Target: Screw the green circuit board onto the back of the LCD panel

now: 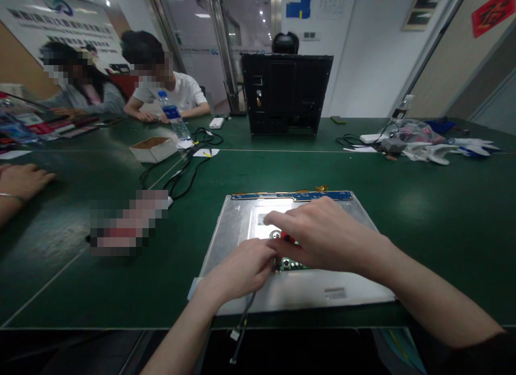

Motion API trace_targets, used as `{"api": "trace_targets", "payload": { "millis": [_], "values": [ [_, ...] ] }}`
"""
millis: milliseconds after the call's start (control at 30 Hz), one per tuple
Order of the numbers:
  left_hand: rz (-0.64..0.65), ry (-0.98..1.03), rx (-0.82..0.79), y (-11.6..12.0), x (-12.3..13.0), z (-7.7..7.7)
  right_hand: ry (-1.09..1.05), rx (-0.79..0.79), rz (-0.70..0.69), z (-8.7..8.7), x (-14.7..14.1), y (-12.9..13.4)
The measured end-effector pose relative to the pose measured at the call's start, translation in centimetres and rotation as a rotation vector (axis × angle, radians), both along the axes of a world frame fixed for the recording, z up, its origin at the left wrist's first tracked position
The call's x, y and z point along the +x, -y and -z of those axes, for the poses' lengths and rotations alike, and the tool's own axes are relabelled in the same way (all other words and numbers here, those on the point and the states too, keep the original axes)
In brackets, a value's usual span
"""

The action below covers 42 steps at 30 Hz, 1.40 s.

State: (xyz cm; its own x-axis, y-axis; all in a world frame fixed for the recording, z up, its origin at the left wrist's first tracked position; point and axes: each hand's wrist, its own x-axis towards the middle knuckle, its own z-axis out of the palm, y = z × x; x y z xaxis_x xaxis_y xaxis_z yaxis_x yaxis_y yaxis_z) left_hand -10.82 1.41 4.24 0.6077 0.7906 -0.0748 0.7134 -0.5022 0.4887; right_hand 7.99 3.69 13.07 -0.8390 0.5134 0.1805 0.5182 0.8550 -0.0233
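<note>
A silver metal panel [229,230] lies flat on the green table, with a blue circuit strip [338,195] along its far edge. My left hand [245,267] is over the middle of the panel, its fingers pressed together near a small green circuit board [292,264]; what they hold is hidden. My right hand [322,232] reaches across from the right, bent over a red and black piece [287,236], its index finger stretched to the left. Whether it grips that piece is unclear. Dark cables [244,324] with small connectors hang from beneath my left hand over the table's near edge.
A black monitor back [286,95] stands ahead. To the left are a white open box [153,150], a water bottle [174,117], black cables [195,170], a blurred pink object [129,224] and another person's hand [26,181]. Plastic bags [415,135] lie back right. Two people sit back left.
</note>
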Motion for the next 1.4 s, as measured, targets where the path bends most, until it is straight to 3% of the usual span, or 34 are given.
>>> {"api": "trace_targets", "payload": {
  "millis": [200,433,667,867,1400],
  "values": [
    [0.015,0.064,0.029,-0.09,0.0,-0.01,-0.043,-0.061,-0.076,-0.15,0.18,0.24],
    [0.022,0.035,-0.033,-0.01,-0.1,-0.38,-0.007,-0.014,0.058,-0.21,-0.11,-0.05],
    [0.034,0.056,-0.015,0.03,-0.04,-0.38,-0.036,-0.095,-0.051,-0.42,0.47,0.19],
    [-0.026,0.055,-0.017,0.11,-0.03,-0.48,-0.025,-0.043,-0.016,-0.4,0.24,0.37],
    [0.022,0.05,0.004,-0.06,0.11,-0.29,-0.004,-0.134,-0.102,-0.91,0.71,0.21]
  ]
}}
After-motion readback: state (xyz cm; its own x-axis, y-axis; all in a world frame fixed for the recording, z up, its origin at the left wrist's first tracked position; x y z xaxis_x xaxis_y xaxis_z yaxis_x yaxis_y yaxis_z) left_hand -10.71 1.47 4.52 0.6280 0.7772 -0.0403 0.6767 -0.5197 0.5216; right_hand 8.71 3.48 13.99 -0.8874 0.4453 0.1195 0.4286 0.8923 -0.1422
